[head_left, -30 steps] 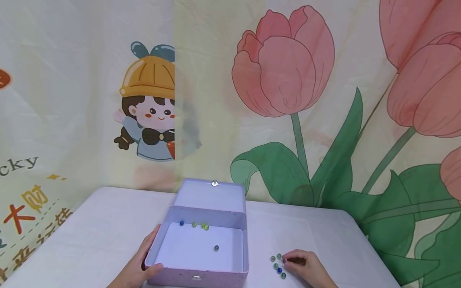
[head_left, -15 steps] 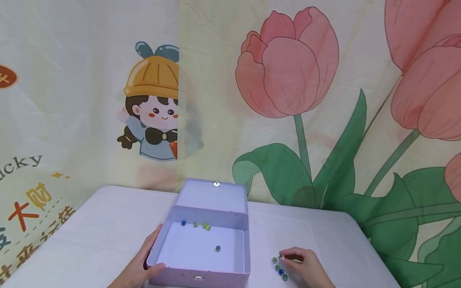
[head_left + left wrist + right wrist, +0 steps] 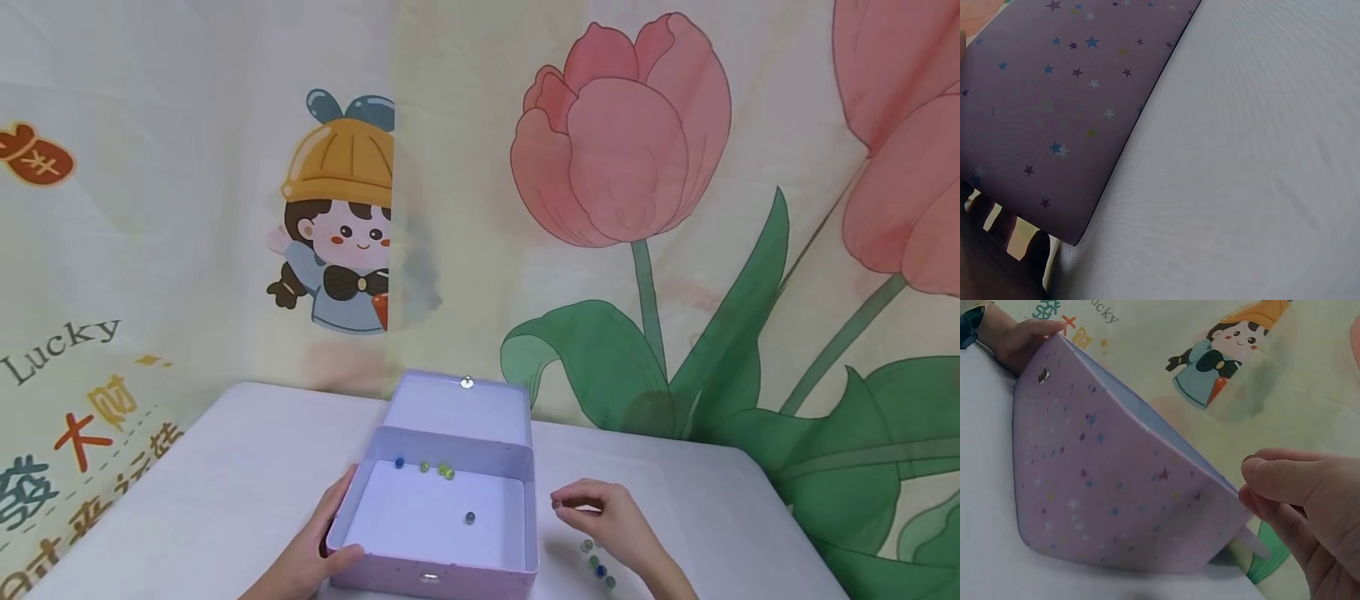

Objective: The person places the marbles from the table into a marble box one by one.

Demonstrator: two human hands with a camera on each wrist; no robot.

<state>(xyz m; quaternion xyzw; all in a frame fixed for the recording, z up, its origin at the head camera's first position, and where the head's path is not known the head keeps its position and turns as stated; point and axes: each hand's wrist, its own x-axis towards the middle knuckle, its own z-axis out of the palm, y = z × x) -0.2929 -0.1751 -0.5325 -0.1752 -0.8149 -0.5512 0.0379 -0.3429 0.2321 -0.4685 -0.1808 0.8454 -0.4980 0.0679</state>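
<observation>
An open lilac box (image 3: 435,573) stands on the table, its lid (image 3: 457,408) tipped back. My left hand (image 3: 311,546) grips its left side, thumb over the front rim; the left wrist view shows dark fingers (image 3: 1035,250) at the star-patterned box (image 3: 1079,112). Right of the box, my right hand (image 3: 611,521) pinches a small dark marble (image 3: 556,504) between thumb and fingertips, above the table. In the right wrist view the right hand (image 3: 1297,500) is beside the box (image 3: 1110,462). Inside lie a blue marble (image 3: 399,462), several yellow-green marbles (image 3: 424,467) and a dark one (image 3: 470,517).
Several loose marbles lie in a rough line on the white table (image 3: 697,508) below my right hand, among them a blue one (image 3: 601,571) and a pale green one (image 3: 587,546). A printed curtain (image 3: 465,167) with tulips and a cartoon child hangs behind the table.
My right hand has picked up a marble from the group and moved up and left toward the box. The head view has shifted slightly; my left hand still holds the box.
</observation>
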